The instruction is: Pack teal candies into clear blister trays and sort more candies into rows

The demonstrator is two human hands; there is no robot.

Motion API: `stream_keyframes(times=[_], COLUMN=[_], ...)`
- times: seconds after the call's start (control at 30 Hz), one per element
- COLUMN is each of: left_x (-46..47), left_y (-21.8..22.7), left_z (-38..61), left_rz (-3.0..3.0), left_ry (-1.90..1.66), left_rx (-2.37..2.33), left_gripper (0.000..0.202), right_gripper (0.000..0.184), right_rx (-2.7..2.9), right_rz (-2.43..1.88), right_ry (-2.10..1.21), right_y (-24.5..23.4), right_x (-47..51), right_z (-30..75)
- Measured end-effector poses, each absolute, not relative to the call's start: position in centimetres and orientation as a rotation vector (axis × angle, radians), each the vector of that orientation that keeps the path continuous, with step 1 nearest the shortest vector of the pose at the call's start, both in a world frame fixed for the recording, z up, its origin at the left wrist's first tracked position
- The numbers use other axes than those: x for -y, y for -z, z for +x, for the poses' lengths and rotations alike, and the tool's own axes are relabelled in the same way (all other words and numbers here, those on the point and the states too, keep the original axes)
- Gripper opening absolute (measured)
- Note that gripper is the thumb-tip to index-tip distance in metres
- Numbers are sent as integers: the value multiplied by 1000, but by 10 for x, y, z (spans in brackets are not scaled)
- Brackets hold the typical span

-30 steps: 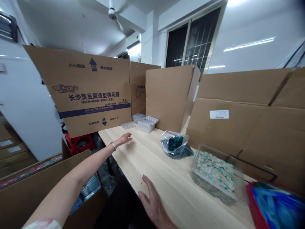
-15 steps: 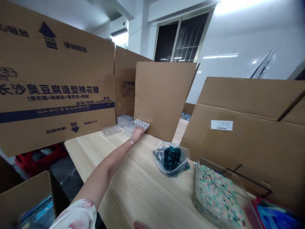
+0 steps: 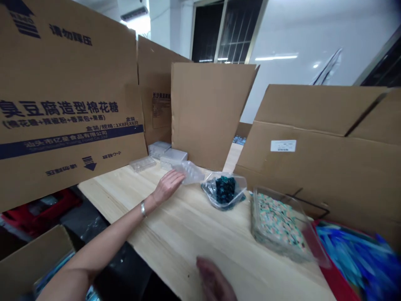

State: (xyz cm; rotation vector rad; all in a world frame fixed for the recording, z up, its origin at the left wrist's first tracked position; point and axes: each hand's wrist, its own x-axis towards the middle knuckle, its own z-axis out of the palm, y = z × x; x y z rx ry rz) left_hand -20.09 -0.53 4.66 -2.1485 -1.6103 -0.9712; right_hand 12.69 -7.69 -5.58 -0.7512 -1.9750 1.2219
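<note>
Right hand [image 3: 214, 282] lay at near edge of wooden table [image 3: 175, 238], 6 o'clock, blurred, finger spread impossible to tell | bare wood open ahead to left hand [image 3: 167, 186] | its fingers gripped clear plastic tray [image 3: 190, 171], 12 o'clock; bag of dark green pieces [image 3: 224, 190] just beside, 1 o'clock | cardboard boxes [image 3: 206, 113] walled the far edge

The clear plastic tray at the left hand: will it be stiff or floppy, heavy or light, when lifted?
Probably light: the clear plastic tray looks thin and see-through, and the left hand holds it by one end alone. It may flex a little, as it seems only a moulded shell. Its glossy surface could slide easily on the wooden table.
</note>
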Motion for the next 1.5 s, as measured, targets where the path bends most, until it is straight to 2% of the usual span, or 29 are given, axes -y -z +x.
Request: stream_keyframes(times=[0.1, 0.2, 0.27, 0.33, 0.4, 0.5, 0.6, 0.67, 0.73, 0.87, 0.93, 0.97, 1.03, 1.1, 1.27, 1.4, 1.5], left_x=[63, 105, 125, 140, 154, 172, 182, 184, 184, 182, 183, 184, 185, 187, 195, 203, 210], left_y=[-49, -59, -65, -64, -58, -44, -34, -33, -33, -34, -31, -28, -24, -21, -16, -14, -14], left_z=[-174, -148, -136, -127, -120, -105, -85, -72, -66, -66, -66, -65, -62, -58, -50, -50, -49], left_rz=[-2289, -2467, -2584, -2627, -2475, -1855, -1245, -956, -735, -517, -627, -728, -919, -1044, -1396, -1380, -1360], left_ry=[861, 780, 795, 991, 1477, 2586, 3612, 4023, 4197, 4176, 4089, 4037, 3919, 3812, 3675, 3525, 3431], left_rx=[1389, 1290, 1264, 1302, 1461, 1765, 1793, 1567, 1352, 1338, 1391, 1417, 1490, 1582, 1739, 1814, 1885], left_gripper=[38, 41, 42, 43, 48, 66, 60, 62, 55, 33, 31, 32, 38, 48, 71, 90, 93], right_gripper=[42, 55, 52, 48, 48, 51, 55, 55, 55, 58, 58, 52, 33, 23, 22, 23, 24], right_rx=[2070, 2234, 2324, 2314, 2261, 2138, 2068, 2067, 2077, 2233, 2273, 2254, 2168, 2075, 1856, 1744, 1707], right_rz=[-788, -625, -561, -535, -564, -576, -476, -417, -393, -373, -389, -410, -456, -495, -591, -526, -481], right_ry=[-692, -223, -9, 113, 101, -50, -161, -215, -296, -648, -846, -927, -1069, -1261, -1736, -1930, -2022], right_y=[16, -23, -33, -32, -26, -17, -5, 4, 10, -2, -18, -26, -40, -48, -54, -55, -55], right_x=[67, 57, 57, 64, 77, 100, 120, 130, 137, 142, 141, 140, 137, 134, 129, 129, 128], right_z=[128, 113, 99, 88, 83, 81, 74, 68, 64, 75, 85, 88, 90, 86, 66, 65, 68])
